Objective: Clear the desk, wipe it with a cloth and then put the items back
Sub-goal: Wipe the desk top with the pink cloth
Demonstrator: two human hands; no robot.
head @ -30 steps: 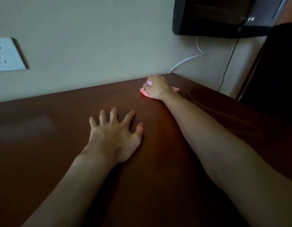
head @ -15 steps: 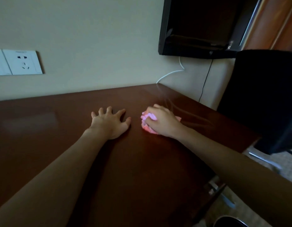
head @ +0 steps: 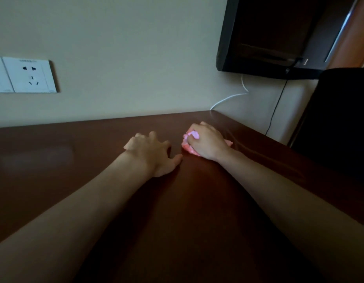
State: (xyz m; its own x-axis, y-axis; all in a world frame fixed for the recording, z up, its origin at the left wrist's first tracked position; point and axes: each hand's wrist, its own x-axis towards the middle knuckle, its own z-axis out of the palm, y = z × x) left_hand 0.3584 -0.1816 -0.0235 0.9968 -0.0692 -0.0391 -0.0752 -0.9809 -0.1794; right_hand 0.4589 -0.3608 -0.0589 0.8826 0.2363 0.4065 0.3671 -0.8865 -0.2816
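Observation:
A dark reddish-brown wooden desk [head: 54, 190] fills the lower view, with nothing on it but my hands and a cloth. My right hand [head: 207, 142] presses a crumpled pink cloth [head: 188, 149] onto the desk near its far right corner; most of the cloth is hidden under the palm. My left hand [head: 151, 153] rests palm down on the desk just left of the cloth, fingers spread and holding nothing.
A cream wall runs behind the desk, with a white socket plate [head: 30, 75] at the left. A black wall-mounted screen [head: 268, 35] hangs at the upper right, with a white cable [head: 228, 98] and a black cable [head: 276, 107] below it. A black chair back [head: 340, 119] stands beyond the desk's right edge.
My right hand slid the pink cloth from the far corner back toward me, ending close beside my left hand. The left hand stayed flat on the desk while the view shifted.

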